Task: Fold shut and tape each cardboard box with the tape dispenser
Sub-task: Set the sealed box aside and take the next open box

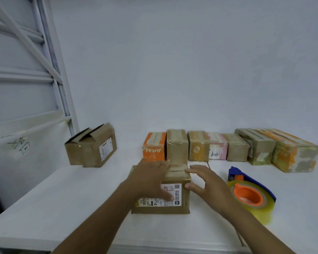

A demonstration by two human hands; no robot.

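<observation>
Pressing the flaps flat is the step in hand, I judge. My left hand (151, 178) lies spread, palm down, on the brown cardboard box with the white shipping label (162, 208), which sits mid-width near the front edge of the white table (62, 198). My right hand (204, 182) rests loose fingers on the box's right top edge; neither hand grips. I'd keep the left pressing and reach right for the blue tape dispenser with orange hub (250, 193), just beside the box. I cannot tell whether the seam is taped. A row of taped boxes (198, 147) lines the back edge and crowds the box; two open-flapped brown boxes (92, 145) sit back left.
</observation>
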